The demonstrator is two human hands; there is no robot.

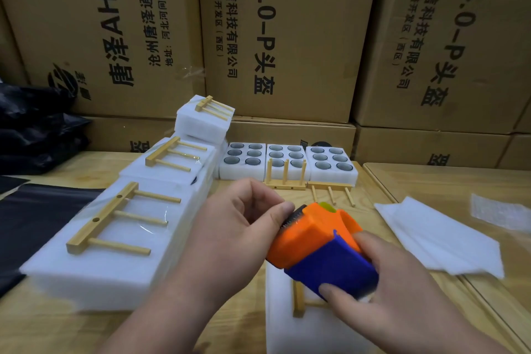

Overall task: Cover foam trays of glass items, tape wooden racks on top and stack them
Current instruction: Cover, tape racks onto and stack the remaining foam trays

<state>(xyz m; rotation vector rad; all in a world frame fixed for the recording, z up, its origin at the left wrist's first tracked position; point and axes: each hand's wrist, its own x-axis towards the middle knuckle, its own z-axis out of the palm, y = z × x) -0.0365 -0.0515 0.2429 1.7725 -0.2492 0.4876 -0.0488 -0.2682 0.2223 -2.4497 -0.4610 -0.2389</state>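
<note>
Cardboard boxes (287, 37) are standing behind the table (431, 181). I am gripping the tape dispenser (319, 247) with my right hand (382, 290), my left hand (238, 221) pinching at its blade; the tape may be sticking badly.

Brightness: even, fairly bright indoor light with a warm cast on the cardboard cartons (138, 23) and the wooden table (448, 181).
Source: seemingly from overhead; no lamp in frame.
Shadows: soft and short, under the taped foam trays (115, 238) at lower left and beneath the tape dispenser (319, 247).
Glare: small glints on the clear tape over the wooden racks (115, 218); white foam nearly blown out.
Blur: motion smear on the right hand (402, 296) and the foam sheets (439, 238) at right; the open trays of glass cups (287, 161) at centre are sharper.
Distortion: wide-angle bowing, the cartons leaning outward at the upper corners.
Dark area: black plastic bags (37, 129) at the left edge lose detail.
</note>
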